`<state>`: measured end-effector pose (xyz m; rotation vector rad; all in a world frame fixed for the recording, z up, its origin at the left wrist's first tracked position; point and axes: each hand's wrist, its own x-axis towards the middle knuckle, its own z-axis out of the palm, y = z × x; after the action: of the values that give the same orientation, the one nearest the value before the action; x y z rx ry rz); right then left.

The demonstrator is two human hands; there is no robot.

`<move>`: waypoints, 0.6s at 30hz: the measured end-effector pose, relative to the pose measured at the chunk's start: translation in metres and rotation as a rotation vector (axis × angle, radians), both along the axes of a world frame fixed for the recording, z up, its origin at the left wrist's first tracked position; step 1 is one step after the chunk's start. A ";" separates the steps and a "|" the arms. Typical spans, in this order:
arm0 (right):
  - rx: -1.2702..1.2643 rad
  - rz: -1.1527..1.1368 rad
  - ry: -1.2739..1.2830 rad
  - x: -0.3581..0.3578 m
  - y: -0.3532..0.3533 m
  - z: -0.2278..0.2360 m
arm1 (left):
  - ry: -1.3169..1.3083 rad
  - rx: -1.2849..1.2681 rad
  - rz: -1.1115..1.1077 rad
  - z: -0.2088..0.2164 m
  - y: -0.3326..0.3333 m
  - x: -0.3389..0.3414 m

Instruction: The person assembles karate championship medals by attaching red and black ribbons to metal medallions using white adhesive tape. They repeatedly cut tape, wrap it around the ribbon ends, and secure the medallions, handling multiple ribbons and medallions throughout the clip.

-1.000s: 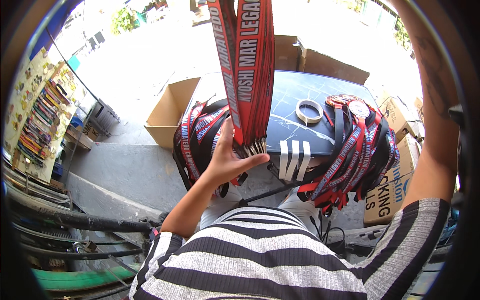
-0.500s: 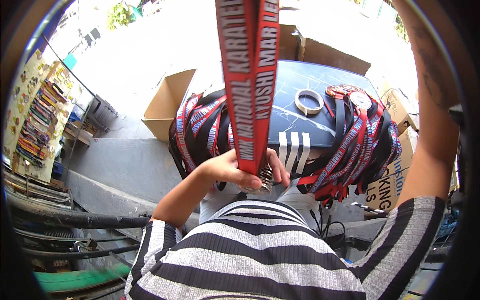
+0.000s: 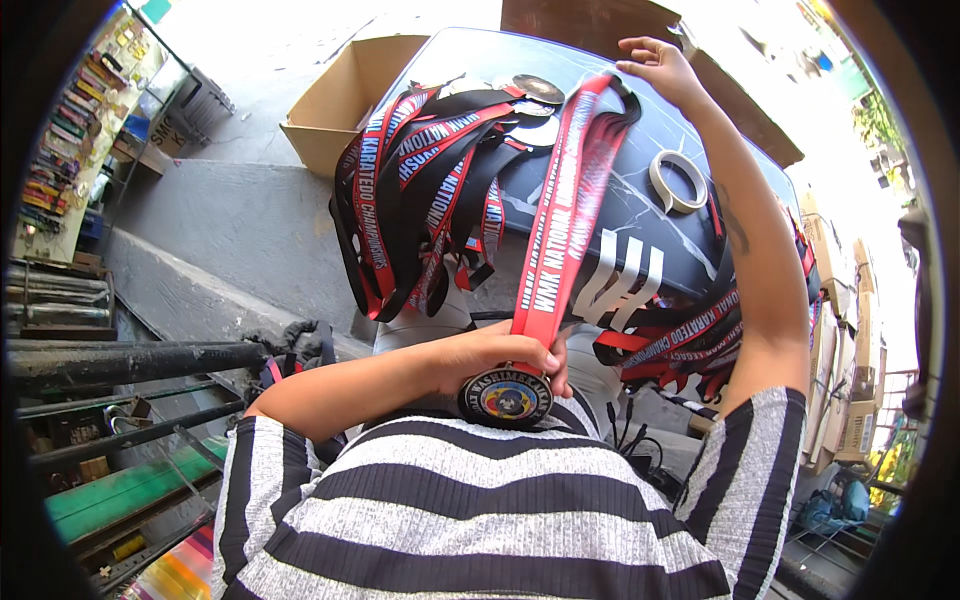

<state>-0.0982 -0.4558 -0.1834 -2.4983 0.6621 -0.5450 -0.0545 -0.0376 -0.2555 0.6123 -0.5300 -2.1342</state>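
My left hand (image 3: 520, 358) is closed round a bundle of red lanyard ribbons (image 3: 570, 220) with white lettering, just where they meet their medals. A round medal (image 3: 506, 396) with a dark rim and coloured centre hangs below that hand, close to my striped shirt. The ribbons slope away across the dark blue marbled table (image 3: 640, 205), and their black looped ends rest near its far side. My right hand (image 3: 660, 70) is stretched past those ends, fingers apart and holding nothing.
Medal ribbons (image 3: 420, 190) drape over the table's left side, with more ribbons (image 3: 690, 340) at its right. A tape roll (image 3: 678, 182) and white strips (image 3: 622, 278) are on the table. Cardboard boxes (image 3: 340, 110) stand beyond and left; metal rails (image 3: 150, 358) run at my left.
The ribbons, stretched upright before, now slope down onto the table. My right hand has come into view, lowered from above. My left hand has turned, showing a medal's face. The view has shifted.
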 end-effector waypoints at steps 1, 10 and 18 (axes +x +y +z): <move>-0.122 0.112 -0.015 -0.001 0.019 0.006 | 0.000 -0.004 -0.008 -0.001 -0.002 0.000; -0.183 0.960 0.488 -0.062 0.269 0.069 | 0.058 0.041 -0.014 -0.001 -0.010 -0.003; -0.694 1.059 0.319 -0.066 0.280 0.022 | -0.095 -0.026 -0.041 -0.003 -0.002 0.006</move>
<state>-0.1639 -0.1763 -0.1611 -3.0793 -0.9217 0.0671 -0.0490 -0.0397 -0.2588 0.6962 -0.6269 -2.1411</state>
